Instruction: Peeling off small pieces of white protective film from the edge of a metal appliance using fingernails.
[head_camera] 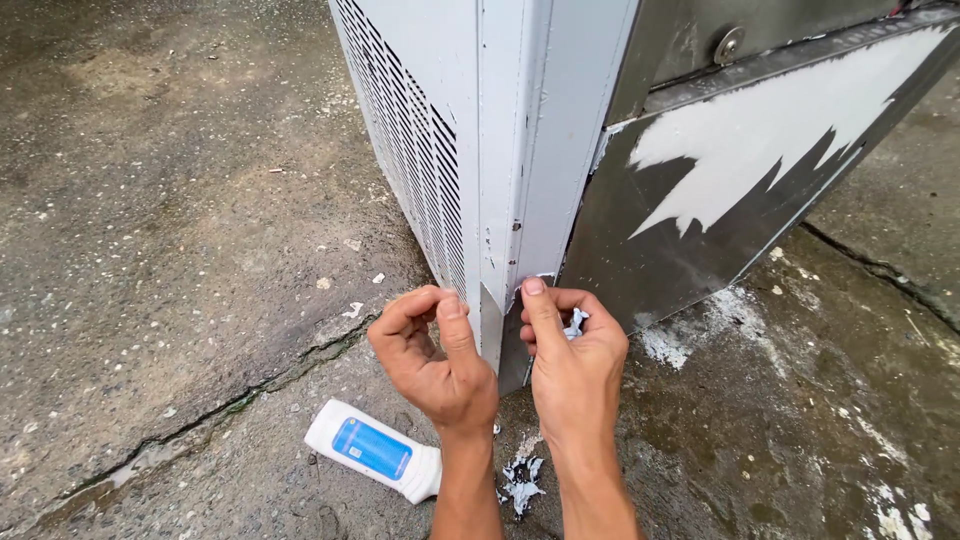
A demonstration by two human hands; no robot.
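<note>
- A pale grey metal cabinet with a slotted vent side is seen standing on a rough, cracked concrete floor; its vertical corner edge faces the camera.
- The left hand is held at the bottom of the corner edge, on the vented side; its fingers are curled, thumb pressed up against the edge, and a loose flap of grey protective film appears to be pinched between thumb and forefinger.
- The right hand is set just beside it on the other side of the corner; its thumb is pressed flat against the edge, and crumpled white-grey film scraps are bunched inside its curled fingers.
- The two hands are nearly touching, with only the corner edge between them.
- A dark bare steel panel is seen on the cabinet's right face, with a jagged patch of white film left stuck on its upper part.
- A white plastic bottle with a blue label lies on its side on the floor, just left of the left wrist.
- Small torn film flakes are scattered on the floor between the forearms; more white flecks lie below the steel panel.
</note>
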